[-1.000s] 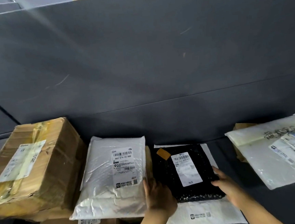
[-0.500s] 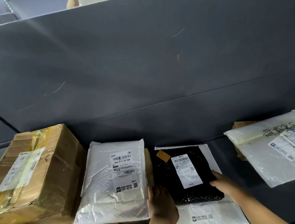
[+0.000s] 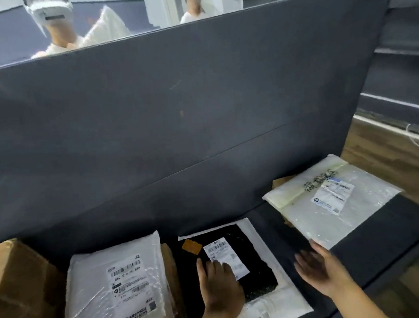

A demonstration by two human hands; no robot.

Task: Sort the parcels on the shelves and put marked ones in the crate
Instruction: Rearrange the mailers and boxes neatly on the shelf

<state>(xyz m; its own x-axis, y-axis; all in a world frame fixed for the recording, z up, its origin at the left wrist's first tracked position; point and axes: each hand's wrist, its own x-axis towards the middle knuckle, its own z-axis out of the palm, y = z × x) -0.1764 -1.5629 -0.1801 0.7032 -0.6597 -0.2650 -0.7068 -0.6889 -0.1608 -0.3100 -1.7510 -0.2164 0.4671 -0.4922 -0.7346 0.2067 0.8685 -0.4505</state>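
L hand (image 3: pixel 220 284) is lying flat on the black bubble mailer (image 3: pixel 258 266), fingers straight, tips covering the lower-left corner of its white label (image 3: pixel 224 255), pressing not gripping. R hand (image 3: pixel 319 273) is wide open w/ nothing in it, fingers spread, tips right by the near corner of the frosted poly bag (image 3: pixel 340 213); can't tell if it's touching yet. A sec ago both hands were bracketing the black mailer by its edges, so the R one has let go and swung right. IMO the black one's done w/ and the frosted bag is next; it's got black marker scrawl (image 3: pixel 319 177) above its label, so prob a crate candidate. Crate itself isn't in shot.

Textures: black mailer is bumpy and glittery, orange tape patch (image 3: pixel 192 246) near its top, sitting on a flat white mailer (image 3: pixel 279 302). Left of that a puffy, crinkly white poly bag (image 3: pixel 87 283), then a taped cardboard box (image 3: pixel 17 289). All on the dark grey shelf (image 3: pixel 266 217) against a matte grey back panel (image 3: pixel 174 111).
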